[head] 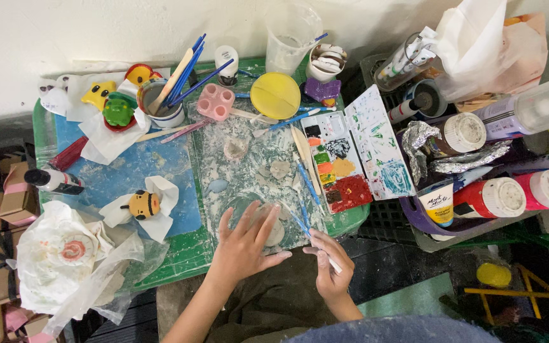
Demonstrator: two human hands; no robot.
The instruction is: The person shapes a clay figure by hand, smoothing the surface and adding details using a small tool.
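My left hand (244, 244) lies flat with spread fingers on a pale grey clay piece (276, 233) at the near edge of a clay-smeared work mat (249, 165). My right hand (330, 267) hovers just off the table's near edge, fingers closed around a thin white-handled tool (335, 265). Small clay lumps (279, 169) lie on the mat beyond my left hand. Blue-handled sculpting tools (306, 181) rest between the mat and an open paint palette (351, 155).
A cup of brushes (163, 105), a pink mould (215, 101), a yellow lid (275, 95) and painted figures (117, 109) stand at the back. A yellow figure on tissue (143, 204) lies left. Paint bottles (497, 197) fill a crate at right.
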